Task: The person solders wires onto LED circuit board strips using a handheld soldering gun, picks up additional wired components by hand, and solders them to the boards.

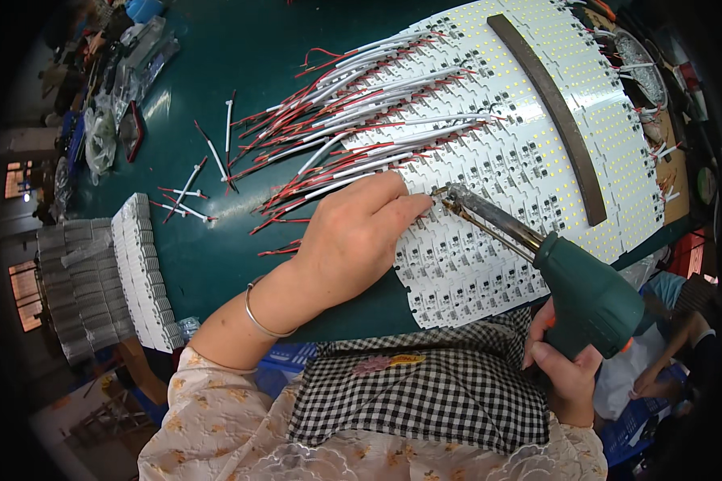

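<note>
A wide row of white LED circuit strips [537,144] lies side by side on the dark green table [241,72], with red and white wires [353,120] fanning out from their left ends. My left hand [353,236] rests on the strips' near end and pinches a red and white wire against a board. My right hand [565,365] grips a green pistol-shaped soldering iron [586,293]. Its metal tip [449,196] touches the board right at my left fingertips.
A dark curved bar [549,104] lies across the strips. Loose short wires [192,184] are scattered on the table at left. Stacks of white strips [140,272] stand at the left edge. Plastic bags [112,104] are at the far left. Another person sits at lower right [674,337].
</note>
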Action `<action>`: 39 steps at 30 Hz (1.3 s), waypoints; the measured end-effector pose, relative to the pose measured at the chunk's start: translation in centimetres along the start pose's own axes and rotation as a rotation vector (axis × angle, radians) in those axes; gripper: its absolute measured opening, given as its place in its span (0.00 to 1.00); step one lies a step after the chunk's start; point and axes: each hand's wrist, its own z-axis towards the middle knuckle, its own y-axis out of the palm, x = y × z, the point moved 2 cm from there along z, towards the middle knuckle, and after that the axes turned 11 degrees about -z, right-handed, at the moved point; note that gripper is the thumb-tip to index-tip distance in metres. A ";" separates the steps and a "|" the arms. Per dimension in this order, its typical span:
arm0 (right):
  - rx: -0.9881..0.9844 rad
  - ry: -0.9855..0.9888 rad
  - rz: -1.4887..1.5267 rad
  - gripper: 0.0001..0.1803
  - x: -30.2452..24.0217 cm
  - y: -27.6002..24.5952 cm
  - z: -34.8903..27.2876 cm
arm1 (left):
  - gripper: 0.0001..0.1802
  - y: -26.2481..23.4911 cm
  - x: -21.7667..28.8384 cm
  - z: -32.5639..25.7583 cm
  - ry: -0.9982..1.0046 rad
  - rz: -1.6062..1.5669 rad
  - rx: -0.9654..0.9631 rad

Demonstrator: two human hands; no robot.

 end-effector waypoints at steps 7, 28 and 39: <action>-0.038 -0.058 -0.114 0.32 0.6 -0.2 0.2 | 0.20 0.0 0.0 0.1 0.007 0.008 0.003; 0.022 0.021 0.153 0.33 -0.3 -0.8 -1.5 | 0.15 0.1 -0.6 0.1 -0.084 -0.149 -0.012; 0.089 0.039 0.031 0.31 0.3 0.1 -1.4 | 0.16 0.1 -0.7 0.1 0.004 -0.098 -0.038</action>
